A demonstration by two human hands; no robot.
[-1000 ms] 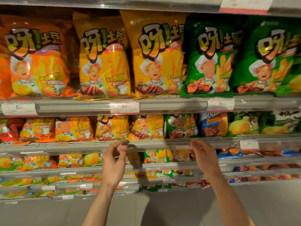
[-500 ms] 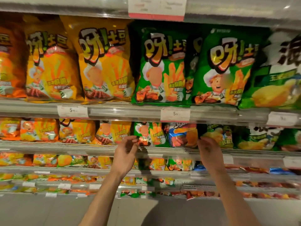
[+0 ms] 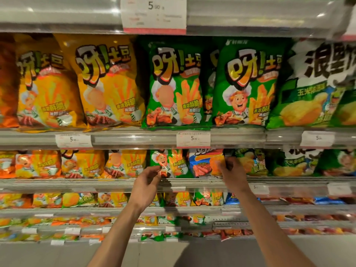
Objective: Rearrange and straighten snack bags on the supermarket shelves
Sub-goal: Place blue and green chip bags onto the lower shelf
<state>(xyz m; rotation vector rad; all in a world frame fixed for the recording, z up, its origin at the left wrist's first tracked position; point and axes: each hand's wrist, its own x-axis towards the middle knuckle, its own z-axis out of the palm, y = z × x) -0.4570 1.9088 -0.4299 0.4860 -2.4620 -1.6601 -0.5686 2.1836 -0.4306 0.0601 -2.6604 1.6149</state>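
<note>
Snack bags fill the shelves; we take the blue bag [image 3: 206,162] on the second shelf [image 3: 115,183] as landmark. Our right hand [image 3: 232,173] sits at its right edge, fingers curled onto the bag where it meets the green chip bag [image 3: 250,162] just right of it; we cannot tell whether the thumb closes a pinch. Just left of the blue bag stands a small green fries bag [image 3: 171,163]. Our left hand [image 3: 146,186] is at that bag's lower left corner, fingers loosely curled, fingertips at its edge; contact unclear. Further left of the blue bag, small yellow bags [image 3: 125,163] stand upright in a row. Above the blue bag, on the upper shelf [image 3: 134,138], two large green bags [image 3: 246,85] stand upright, large yellow bags [image 3: 107,81] left of them. A price tag [image 3: 193,139] hangs right above the blue bag.
</note>
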